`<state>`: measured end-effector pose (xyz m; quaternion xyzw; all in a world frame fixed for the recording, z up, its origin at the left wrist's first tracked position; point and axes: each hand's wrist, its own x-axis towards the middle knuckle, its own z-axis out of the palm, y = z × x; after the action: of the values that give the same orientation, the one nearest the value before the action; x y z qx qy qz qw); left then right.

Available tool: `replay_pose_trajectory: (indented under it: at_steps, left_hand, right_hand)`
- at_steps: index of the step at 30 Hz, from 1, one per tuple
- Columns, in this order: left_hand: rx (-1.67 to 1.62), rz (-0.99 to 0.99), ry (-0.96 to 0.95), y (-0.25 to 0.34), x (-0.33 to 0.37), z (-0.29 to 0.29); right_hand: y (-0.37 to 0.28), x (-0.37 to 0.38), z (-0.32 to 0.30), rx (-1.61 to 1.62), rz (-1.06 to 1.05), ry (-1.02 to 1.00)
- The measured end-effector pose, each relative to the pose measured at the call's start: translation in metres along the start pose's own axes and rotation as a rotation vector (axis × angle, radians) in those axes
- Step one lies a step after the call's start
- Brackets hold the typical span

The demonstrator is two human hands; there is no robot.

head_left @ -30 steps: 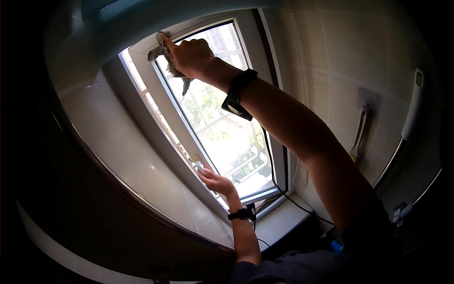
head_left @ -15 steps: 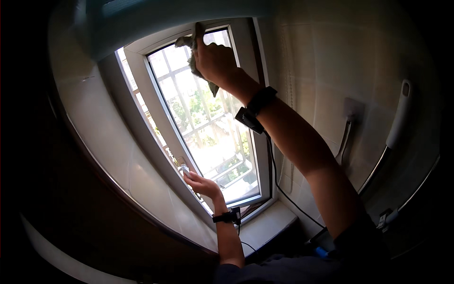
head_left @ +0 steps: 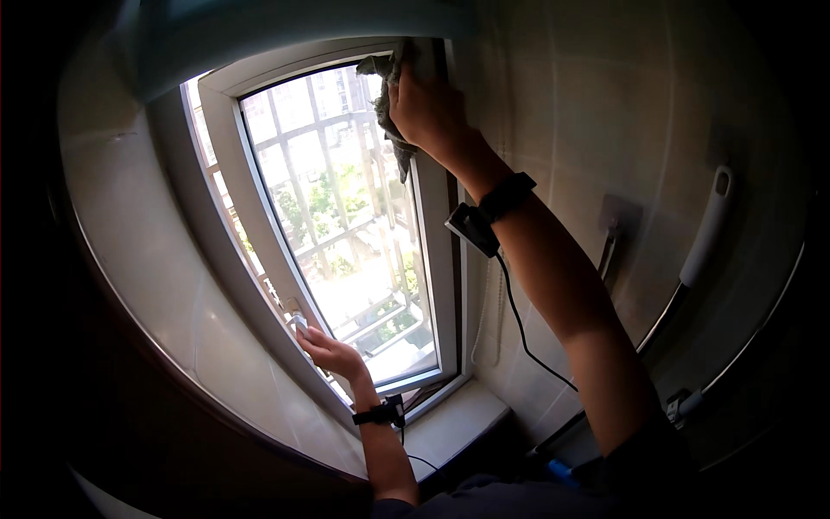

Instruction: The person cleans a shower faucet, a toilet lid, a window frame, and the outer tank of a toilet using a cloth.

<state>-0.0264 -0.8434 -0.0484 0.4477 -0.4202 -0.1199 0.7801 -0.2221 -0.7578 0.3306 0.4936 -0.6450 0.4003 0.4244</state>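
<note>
My right hand (head_left: 428, 108) is raised to the upper right corner of a window sash (head_left: 428, 259). A grey-green cloth (head_left: 393, 112) is gripped in it, pressed against the frame, with its lower end hanging over the edge of the glass. Lower down on the left, my left hand (head_left: 331, 353) has its fingers closed around the window handle (head_left: 300, 324) on the sash's left side. The sash stands partly ajar, with a bright gap along its left edge. Behind the glass (head_left: 346, 216) are bars and greenery.
A pale blue blind (head_left: 303, 35) crosses the top. On the tiled right wall hang a white-handled tool (head_left: 709, 225) and a metal-handled one (head_left: 609, 251), beside a beaded chain (head_left: 497, 320). Below the window lies a light sill (head_left: 458, 424). Black cables trail from both wrist straps.
My right hand has moved right with the cloth, from the upper part of the glass to the sash's right corner. My left hand stays on the handle. The view has shifted slightly.
</note>
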Motion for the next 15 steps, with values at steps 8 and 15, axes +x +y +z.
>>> replay_pose_trajectory:
  at_steps: [8, 15]
  left_hand:
    - [-0.011, 0.018, -0.01, 0.0, -0.001, 0.0]
    - [-0.026, 0.047, 0.001, 0.0, 0.001, 0.001]
  right_hand:
    - [0.022, 0.014, 0.013, -0.027, -0.122, 0.191]
    - [0.029, 0.028, -0.002, -0.01, -0.051, 0.132]
